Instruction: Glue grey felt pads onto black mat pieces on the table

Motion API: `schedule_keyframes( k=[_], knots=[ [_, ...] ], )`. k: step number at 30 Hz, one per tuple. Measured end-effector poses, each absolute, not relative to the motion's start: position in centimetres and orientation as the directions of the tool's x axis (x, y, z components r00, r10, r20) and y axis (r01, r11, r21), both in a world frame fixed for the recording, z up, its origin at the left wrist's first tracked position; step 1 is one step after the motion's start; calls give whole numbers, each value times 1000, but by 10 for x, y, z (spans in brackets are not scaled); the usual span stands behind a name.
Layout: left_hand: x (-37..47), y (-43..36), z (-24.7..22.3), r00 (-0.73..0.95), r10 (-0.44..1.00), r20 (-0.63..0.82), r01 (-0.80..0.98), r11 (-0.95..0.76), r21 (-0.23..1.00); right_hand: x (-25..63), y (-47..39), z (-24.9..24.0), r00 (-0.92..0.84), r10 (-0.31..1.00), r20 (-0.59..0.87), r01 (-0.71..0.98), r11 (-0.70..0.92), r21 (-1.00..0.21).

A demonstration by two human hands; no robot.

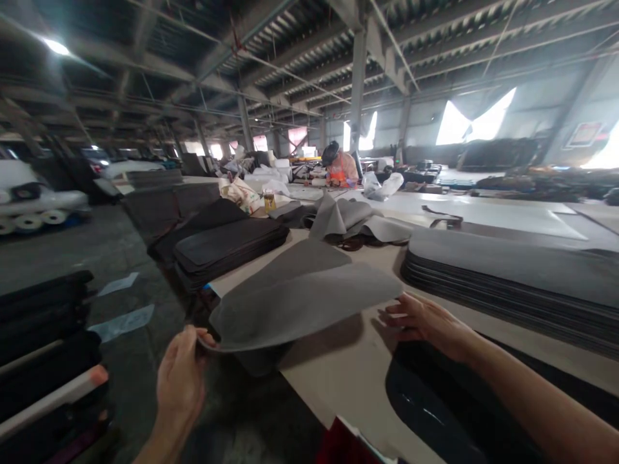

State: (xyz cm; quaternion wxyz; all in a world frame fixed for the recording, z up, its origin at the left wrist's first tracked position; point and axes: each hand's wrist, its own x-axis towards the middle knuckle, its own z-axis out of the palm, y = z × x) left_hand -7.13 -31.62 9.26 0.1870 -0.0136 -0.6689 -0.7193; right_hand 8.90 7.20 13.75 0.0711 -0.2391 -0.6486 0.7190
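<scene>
At the near left corner of the gray sheet [309, 306], the left hand [181, 374] pinches the edge between thumb and fingers; at the sheet's right end, the right hand [428, 322] has its fingers loosely spread, the uppermost meeting the edge, though I cannot tell whether it grips. The sheet bows between the two hands, its near edge raised over the corner of the table [338, 393] and casting a shadow there. That tabletop is flat, matte and tan, running beneath the sheet and on past its right end. Nearer than the sheet, below the right forearm, lies a glossy black piece [420, 393], with something red [344, 444] closer still. To the sheet's right stands a thick gray stack [507, 283], to its left a dark stack [229, 248], and just beyond it a heap of rumpled pieces [348, 216]. Left of the sheet and lower, the gray floor [130, 258] carries pale papers [123, 319] and dark rolls [46, 322], with white rolls [43, 219] farther off. Far beyond the sheet, a person in orange [342, 169] bends over work, among columns [358, 90], under roof beams [271, 45] and before bright windows [476, 119].
</scene>
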Motion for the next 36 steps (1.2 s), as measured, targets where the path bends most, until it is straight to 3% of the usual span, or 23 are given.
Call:
schedule_keyframes(
  k=[4, 9, 13, 18, 23, 25, 29, 31, 36],
  knots=[
    [-76, -326, 78, -970, -220, 104, 114, -33, 993, 60, 74, 128, -882, 354, -311, 146, -422, -895],
    [-84, -331, 59, -989, -149, -11, -11, 1, 1000, 36, 83, 137, -875, 358, -325, 100, -524, -846],
    [-88, -331, 48, -990, -130, -49, -47, -12, 999, 21, 91, 144, -830, 428, -357, 207, -358, -910],
    [-87, -333, 46, -959, -224, -174, -175, -17, 984, 10, 83, 134, -850, 418, -320, 264, -187, -946],
    [-84, -333, 60, -910, -125, -395, -396, -16, 918, 20, 70, 134, -858, 499, -118, 138, 2, -990],
    [-76, -329, 73, -919, -142, -367, -374, 25, 927, 37, 69, 141, -842, 539, -15, 78, 94, -993],
    [-51, -307, 108, -970, -234, -66, -136, 298, 945, 97, 81, 161, -813, 580, 55, 72, 193, -978],
    [-37, -286, 124, -983, -179, 41, -27, 363, 931, 139, 94, 170, -788, 616, 15, 116, 171, -978],
    [-8, -210, 146, -990, 25, 140, 141, 280, 949, 255, 127, 183, -607, 788, -101, 233, 55, -971]
  ],
)
